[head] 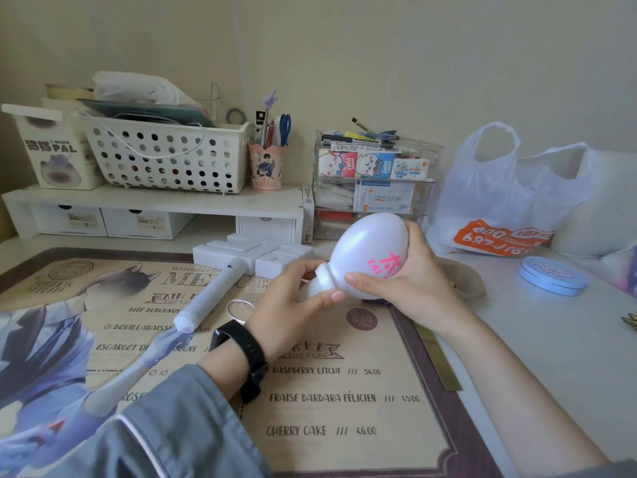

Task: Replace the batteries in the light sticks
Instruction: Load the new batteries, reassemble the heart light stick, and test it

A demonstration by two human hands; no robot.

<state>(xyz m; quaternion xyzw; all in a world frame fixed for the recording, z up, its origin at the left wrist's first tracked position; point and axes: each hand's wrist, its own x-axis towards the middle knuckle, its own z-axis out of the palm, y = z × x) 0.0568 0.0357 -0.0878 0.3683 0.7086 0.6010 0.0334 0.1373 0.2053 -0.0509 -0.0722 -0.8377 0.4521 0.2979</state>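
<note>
A white egg-shaped light stick head [368, 246] with pink characters is held over the desk mat, tilted up to the right. My right hand [410, 274] wraps round its bulb from the right. My left hand [293, 298] grips the short white neck and base [319, 282] below the bulb. A second light stick [213, 291], with a blocky white top and a grey-white handle, lies on the mat to the left, and a thin white wrist strap [238, 310] lies beside it. No batteries can be seen.
A printed menu mat [344, 408] covers the desk. At the back stand a white shelf riser [155, 201], a perforated basket [165, 157], a pen cup [266, 167] and clear stacked boxes [372, 181]. A plastic bag [506, 201] and a blue round tin [553, 276] sit right.
</note>
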